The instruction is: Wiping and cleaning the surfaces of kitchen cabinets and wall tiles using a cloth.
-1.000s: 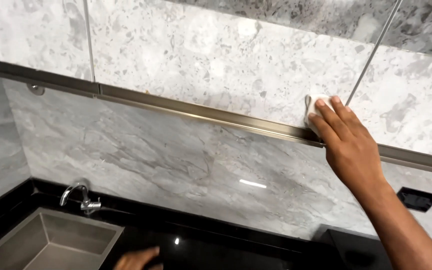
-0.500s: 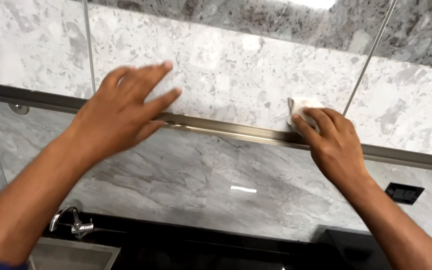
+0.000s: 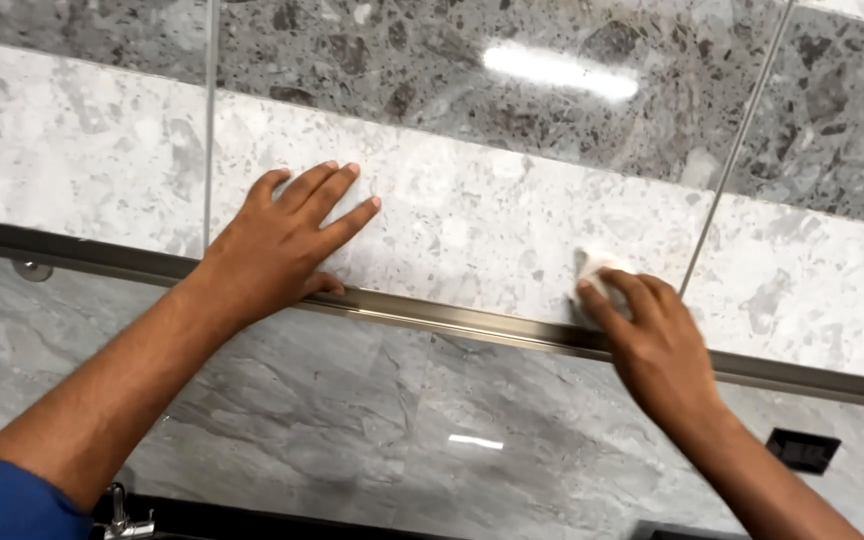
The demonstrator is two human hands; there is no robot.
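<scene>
Head view, looking at a wall of pale speckled stone panels (image 3: 492, 220). Left hand (image 3: 277, 245) lies flat and spread against a panel, fingers apart, holding nothing, its heel just above the horizontal brushed-metal rail (image 3: 432, 315). Right hand (image 3: 652, 345) presses a small white wad, apparently a cloth or tissue (image 3: 592, 268), against the panel directly above the same rail, fingers curled over it. Below the rail: grey veined marble backsplash (image 3: 352, 420), a dark wall socket (image 3: 802, 450), and a chrome tap (image 3: 122, 515) at the bottom edge.
</scene>
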